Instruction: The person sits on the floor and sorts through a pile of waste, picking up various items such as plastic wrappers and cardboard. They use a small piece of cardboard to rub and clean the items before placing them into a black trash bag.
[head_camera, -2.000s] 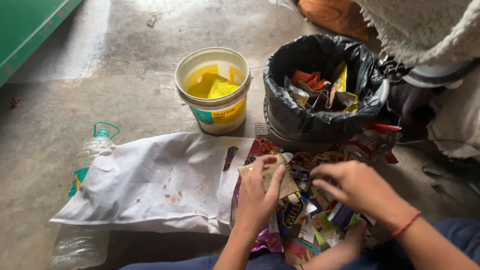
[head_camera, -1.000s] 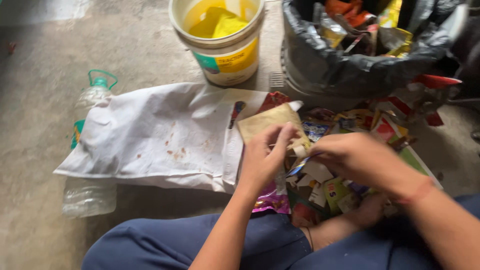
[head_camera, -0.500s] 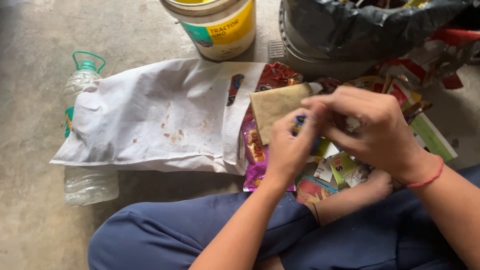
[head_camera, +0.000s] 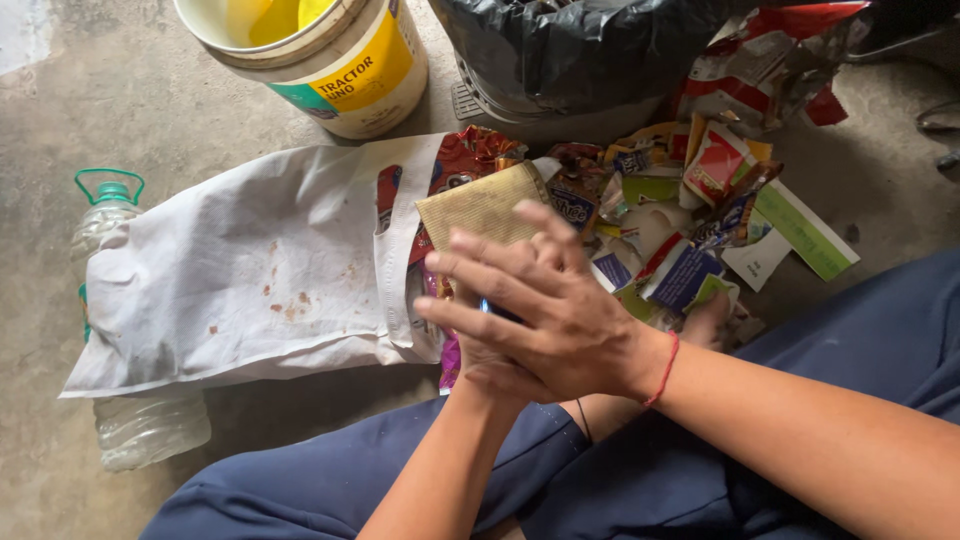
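1. I sit on a bare grey concrete floor (head_camera: 150, 110), stained and scuffed.
2. A paler, brighter patch (head_camera: 22, 35) shows at its top left corner.
3. Soft, even daylight falls across it, without hard shadows.

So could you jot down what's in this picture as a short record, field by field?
Setting: concrete floor, person sitting
Right hand: lies over the left hand, its grip hidden
Between hands: something small and blue, barely visible
Beside hands: tan packet, heap of wrappers
Left side: stained white bag over a clear bottle
Top: paint bucket, black-lined bin
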